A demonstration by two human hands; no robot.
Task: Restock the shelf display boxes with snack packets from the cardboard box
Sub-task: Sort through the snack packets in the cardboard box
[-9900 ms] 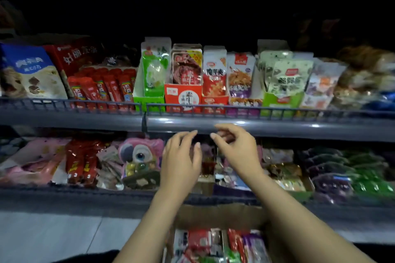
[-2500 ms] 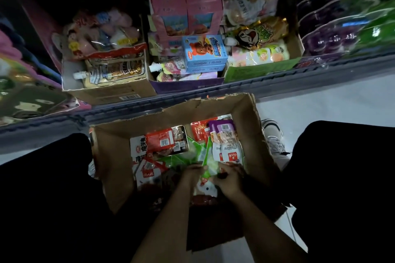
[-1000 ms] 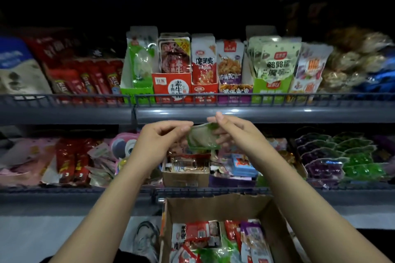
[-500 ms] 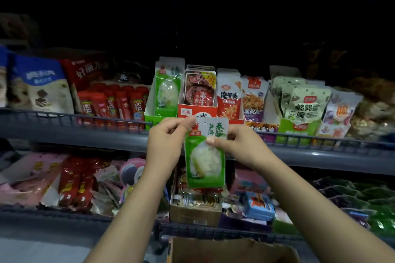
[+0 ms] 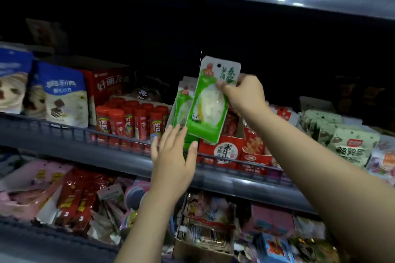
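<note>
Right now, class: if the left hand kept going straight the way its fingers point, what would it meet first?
Most likely the green display box on the shelf: the open left hand points up and forward at its front, just below the green packet held by the right hand. Depth is unclear.

My right hand (image 5: 243,94) holds a snack packet (image 5: 210,102) upright before the display box (image 5: 181,113) on the middle shelf (image 5: 64,134), my left hand (image 5: 173,160) just below at seven o'clock, canisters (image 5: 130,121) at nine, boxed packets (image 5: 239,147) at four.
</note>
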